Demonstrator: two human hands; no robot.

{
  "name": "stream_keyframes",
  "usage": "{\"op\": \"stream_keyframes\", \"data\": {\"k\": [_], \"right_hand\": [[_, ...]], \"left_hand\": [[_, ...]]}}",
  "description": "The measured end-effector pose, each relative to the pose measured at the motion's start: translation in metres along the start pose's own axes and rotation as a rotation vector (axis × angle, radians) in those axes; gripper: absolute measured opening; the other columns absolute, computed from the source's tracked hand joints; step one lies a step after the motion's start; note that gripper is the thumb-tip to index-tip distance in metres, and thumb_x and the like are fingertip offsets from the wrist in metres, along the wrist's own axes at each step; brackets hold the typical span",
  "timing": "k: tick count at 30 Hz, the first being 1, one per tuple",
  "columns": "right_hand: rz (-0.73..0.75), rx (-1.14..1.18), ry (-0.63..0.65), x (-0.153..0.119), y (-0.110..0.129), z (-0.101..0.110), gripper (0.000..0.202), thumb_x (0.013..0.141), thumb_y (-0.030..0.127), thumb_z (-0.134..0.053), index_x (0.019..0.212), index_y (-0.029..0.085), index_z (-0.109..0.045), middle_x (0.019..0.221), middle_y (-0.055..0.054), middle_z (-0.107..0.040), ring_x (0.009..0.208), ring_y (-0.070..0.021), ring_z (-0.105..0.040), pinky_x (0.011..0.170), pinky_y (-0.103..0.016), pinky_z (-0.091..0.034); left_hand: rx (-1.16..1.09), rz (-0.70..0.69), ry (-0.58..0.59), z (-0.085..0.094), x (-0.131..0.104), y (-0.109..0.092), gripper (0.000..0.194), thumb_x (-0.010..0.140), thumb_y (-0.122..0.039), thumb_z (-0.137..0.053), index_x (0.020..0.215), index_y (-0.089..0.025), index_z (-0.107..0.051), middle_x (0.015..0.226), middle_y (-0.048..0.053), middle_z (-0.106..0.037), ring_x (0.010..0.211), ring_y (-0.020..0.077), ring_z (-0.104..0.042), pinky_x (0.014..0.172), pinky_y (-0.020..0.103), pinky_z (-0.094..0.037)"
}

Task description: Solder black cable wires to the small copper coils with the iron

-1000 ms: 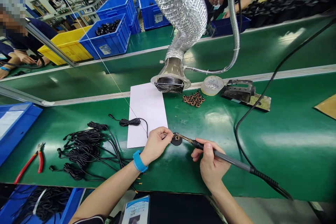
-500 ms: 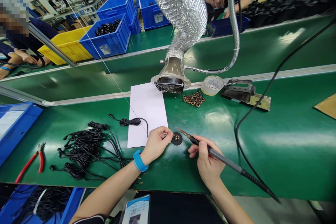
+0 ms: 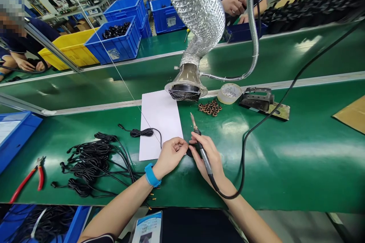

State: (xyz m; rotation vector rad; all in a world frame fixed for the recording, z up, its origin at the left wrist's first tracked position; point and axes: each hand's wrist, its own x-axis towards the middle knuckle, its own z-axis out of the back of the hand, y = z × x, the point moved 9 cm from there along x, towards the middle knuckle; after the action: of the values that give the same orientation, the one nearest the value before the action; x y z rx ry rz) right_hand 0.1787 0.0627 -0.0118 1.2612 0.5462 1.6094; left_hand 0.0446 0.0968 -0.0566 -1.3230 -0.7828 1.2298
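Observation:
My left hand (image 3: 172, 153), with a blue wristband, is closed in a pinch on thin solder wire (image 3: 122, 81), which runs down from the upper left. A black cable (image 3: 142, 132) also leads to this hand; its end is hidden there. My right hand (image 3: 209, 155) is wrapped round a soldering iron (image 3: 203, 152), whose bare tip points up and away. Its thumb and fingertips meet at a small black disc (image 3: 190, 153) beside my left fingertips. The hands mostly cover the disc, so whether they grip it is unclear.
White paper (image 3: 159, 114) lies under the cable. Bundled black cables (image 3: 91, 159) and red-handled cutters (image 3: 31, 178) are left. Above hangs a fume duct (image 3: 188, 79). Small copper-coloured parts (image 3: 210, 107), a tape roll (image 3: 229, 93) and an iron stand (image 3: 256, 99) sit behind. Co-workers' hands (image 3: 235, 5) are beyond.
My right hand has moved left to the black disc, and the soldering iron has swung from pointing left to pointing away. Its cord has shifted left. My left hand has hardly moved.

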Motion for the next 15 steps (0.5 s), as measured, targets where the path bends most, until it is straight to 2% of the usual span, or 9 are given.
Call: {"op": "stream_keyframes", "data": {"k": [11, 15], "right_hand": [[0.071, -0.111, 0.017, 0.0018, 0.0064, -0.0076, 0.048, 0.095, 0.009, -0.051, 0.139, 0.029, -0.05, 0.108, -0.006, -0.053, 0.089, -0.0115, -0.066, 0.082, -0.025, -0.057], [0.065, -0.131, -0.023, -0.0026, 0.0059, -0.0031, 0.05, 0.095, 0.009, -0.052, 0.14, 0.03, -0.049, 0.109, -0.005, -0.053, 0.09, -0.0119, -0.066, 0.085, -0.027, -0.058]], "left_hand": [[0.078, -0.064, 0.024, 0.0054, -0.0018, -0.0037, 0.02, 0.09, -0.03, -0.059, 0.091, -0.013, -0.068, 0.078, 0.003, -0.064, 0.068, 0.0124, -0.054, 0.063, 0.023, -0.043], [0.123, -0.022, 0.059, 0.0048, -0.0028, -0.0029, 0.023, 0.09, -0.034, -0.058, 0.088, -0.013, -0.068, 0.071, 0.001, -0.059, 0.059, 0.0105, -0.05, 0.055, 0.022, -0.04]]}}
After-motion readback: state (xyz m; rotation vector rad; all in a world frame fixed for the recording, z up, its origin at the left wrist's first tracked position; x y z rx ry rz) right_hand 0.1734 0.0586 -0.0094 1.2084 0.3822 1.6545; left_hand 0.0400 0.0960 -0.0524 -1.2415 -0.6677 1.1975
